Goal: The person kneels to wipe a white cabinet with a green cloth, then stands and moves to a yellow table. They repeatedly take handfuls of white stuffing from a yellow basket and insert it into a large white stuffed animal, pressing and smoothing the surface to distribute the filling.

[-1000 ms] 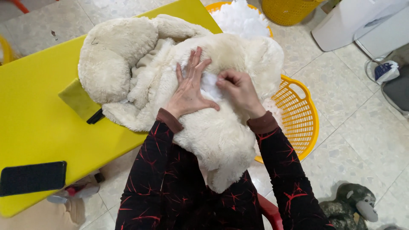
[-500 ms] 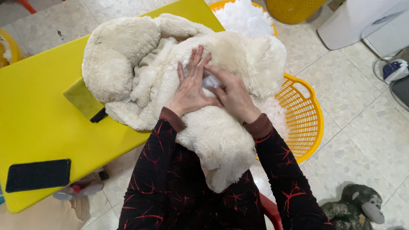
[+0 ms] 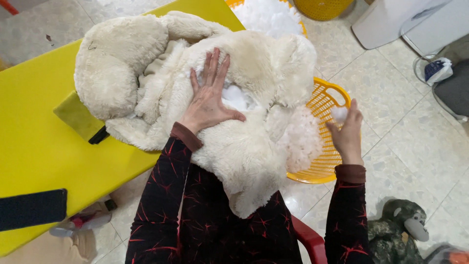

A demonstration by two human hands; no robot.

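Note:
A large cream plush toy (image 3: 161,83) lies across the yellow table (image 3: 34,137) and my lap. My left hand (image 3: 209,95) presses flat on its body, fingers spread beside an opening where white stuffing (image 3: 237,97) shows. My right hand (image 3: 347,132) is off to the right above the yellow basket (image 3: 326,100), its fingers closed on a small tuft of white stuffing (image 3: 338,114). More white stuffing (image 3: 300,142) lies heaped in the basket, partly hidden by the toy.
A black phone (image 3: 31,209) lies at the table's near left edge. An olive pad (image 3: 78,117) sticks out from under the toy. A grey plush animal (image 3: 398,230) sits on the tiled floor at lower right. A red chair edge (image 3: 310,237) shows below me.
My right hand has left the toy's opening and swung right over the basket, now pinching a tuft of stuffing. My left hand stays pressed on the toy.

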